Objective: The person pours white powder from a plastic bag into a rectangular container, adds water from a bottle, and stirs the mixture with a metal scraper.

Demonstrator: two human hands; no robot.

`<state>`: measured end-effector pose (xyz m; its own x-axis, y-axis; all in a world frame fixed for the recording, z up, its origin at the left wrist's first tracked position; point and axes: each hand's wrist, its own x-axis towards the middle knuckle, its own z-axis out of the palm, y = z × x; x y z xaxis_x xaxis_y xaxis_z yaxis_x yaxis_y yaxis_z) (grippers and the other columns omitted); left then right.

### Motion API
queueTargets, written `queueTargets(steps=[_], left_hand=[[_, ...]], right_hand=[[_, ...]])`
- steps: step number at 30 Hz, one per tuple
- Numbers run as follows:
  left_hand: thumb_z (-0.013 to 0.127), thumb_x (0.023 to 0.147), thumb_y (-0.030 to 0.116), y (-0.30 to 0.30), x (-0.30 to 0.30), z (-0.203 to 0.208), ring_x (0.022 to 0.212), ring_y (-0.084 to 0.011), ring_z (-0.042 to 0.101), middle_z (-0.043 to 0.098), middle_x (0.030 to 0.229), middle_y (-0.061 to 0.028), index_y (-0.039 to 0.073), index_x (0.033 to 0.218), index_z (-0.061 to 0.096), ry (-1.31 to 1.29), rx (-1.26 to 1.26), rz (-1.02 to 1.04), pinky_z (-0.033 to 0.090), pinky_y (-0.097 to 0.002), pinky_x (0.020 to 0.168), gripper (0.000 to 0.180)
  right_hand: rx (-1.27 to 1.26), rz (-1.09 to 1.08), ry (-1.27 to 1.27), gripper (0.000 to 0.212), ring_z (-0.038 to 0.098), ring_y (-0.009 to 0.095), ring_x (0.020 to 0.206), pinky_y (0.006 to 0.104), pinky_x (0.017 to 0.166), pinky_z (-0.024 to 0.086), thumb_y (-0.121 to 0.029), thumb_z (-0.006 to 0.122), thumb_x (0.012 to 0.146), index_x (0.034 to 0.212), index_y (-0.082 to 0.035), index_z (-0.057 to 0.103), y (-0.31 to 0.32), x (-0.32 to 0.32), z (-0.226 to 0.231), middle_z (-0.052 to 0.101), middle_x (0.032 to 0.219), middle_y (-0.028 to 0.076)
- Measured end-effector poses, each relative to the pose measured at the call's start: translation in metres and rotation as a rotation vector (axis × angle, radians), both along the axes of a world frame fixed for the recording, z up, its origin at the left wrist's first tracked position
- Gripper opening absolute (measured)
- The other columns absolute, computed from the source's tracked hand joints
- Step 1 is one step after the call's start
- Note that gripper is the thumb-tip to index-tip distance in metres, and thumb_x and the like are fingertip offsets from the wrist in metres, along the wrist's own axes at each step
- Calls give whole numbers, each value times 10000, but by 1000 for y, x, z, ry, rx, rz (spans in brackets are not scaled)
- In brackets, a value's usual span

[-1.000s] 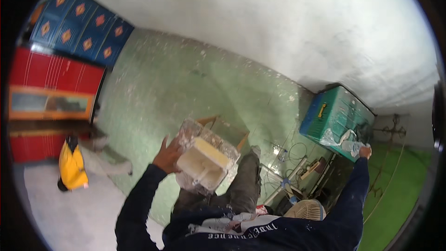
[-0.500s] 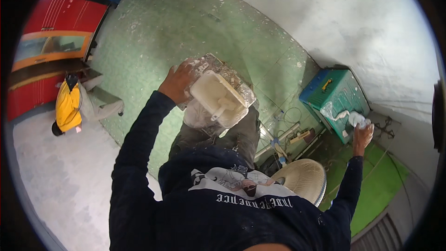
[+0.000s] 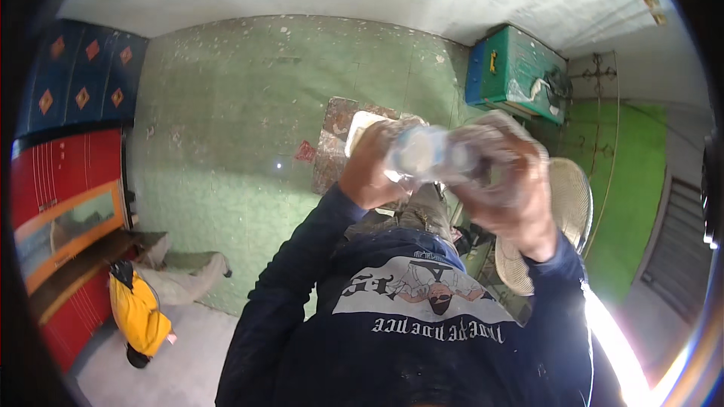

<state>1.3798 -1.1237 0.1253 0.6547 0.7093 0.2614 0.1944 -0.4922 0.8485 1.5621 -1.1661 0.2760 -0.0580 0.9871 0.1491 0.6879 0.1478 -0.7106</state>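
Observation:
A clear plastic bottle (image 3: 419, 152), blurred by motion, is held up in front of my chest. My left hand (image 3: 371, 167) wraps round its body. From the other side, my right hand (image 3: 516, 181) closes at its narrower end, fingers smeared by motion. Below and behind my left hand, a white plastic tub (image 3: 360, 126) rests on a brown, paint-spattered square top (image 3: 329, 139). Most of the tub is hidden by my hands.
A green and blue cabinet (image 3: 520, 75) stands against the far right wall, a round fan (image 3: 569, 203) to my right. At left are red cupboards (image 3: 75, 169) and a yellow jacket (image 3: 139, 313). A red scrap (image 3: 305, 151) lies on the green tiled floor (image 3: 226, 105).
My right hand has brought the bottle from the cabinet to my chest. My left hand has left the tub and taken hold of the bottle too. The view has shifted.

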Motion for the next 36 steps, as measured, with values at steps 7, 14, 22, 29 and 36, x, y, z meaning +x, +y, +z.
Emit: queueTargets(steps=[7, 14, 22, 29, 36], left_hand=[[824, 583, 225, -31, -48, -40, 872, -339, 626, 624, 959, -164, 11, 1039, 574, -22, -149, 105, 500, -398, 779, 562], [749, 559, 187, -40, -87, -90, 883, -390, 584, 595, 935, -195, 32, 1013, 542, 274, -156, 175, 486, -425, 755, 523], [747, 547, 209, -32, -94, -103, 903, -375, 571, 580, 954, -162, 37, 1004, 531, 500, -70, 150, 480, -436, 761, 534], [742, 548, 197, -18, -100, -103, 908, -367, 575, 578, 966, -149, 36, 1085, 523, 520, 10, 125, 485, -443, 753, 601], [738, 567, 209, -4, -105, -100, 960, -366, 578, 596, 1043, -167, 38, 1152, 514, 718, 0, 97, 489, -437, 806, 650]], right_hand=[[-156, -23, 324, 297, 579, 168, 634, 304, 588, 479, -137, 789, 638, 860, -4, 643, -37, -16, -93, 617, 855, 100], [-329, -266, -238, 385, 630, 298, 866, 402, 733, 514, -301, 724, 730, 1006, -45, 641, -84, -30, -238, 630, 994, 149], [-14, -299, -174, 178, 627, 324, 793, 414, 686, 519, -186, 624, 780, 912, -83, 686, -78, -25, -280, 654, 896, 116], [-28, -544, 169, 160, 647, 299, 843, 364, 719, 527, -133, 626, 786, 927, -106, 696, -77, -24, -257, 662, 955, 110], [8, -534, 150, 193, 658, 297, 878, 338, 749, 528, -94, 590, 810, 973, -62, 689, -71, -20, -247, 670, 996, 130]])
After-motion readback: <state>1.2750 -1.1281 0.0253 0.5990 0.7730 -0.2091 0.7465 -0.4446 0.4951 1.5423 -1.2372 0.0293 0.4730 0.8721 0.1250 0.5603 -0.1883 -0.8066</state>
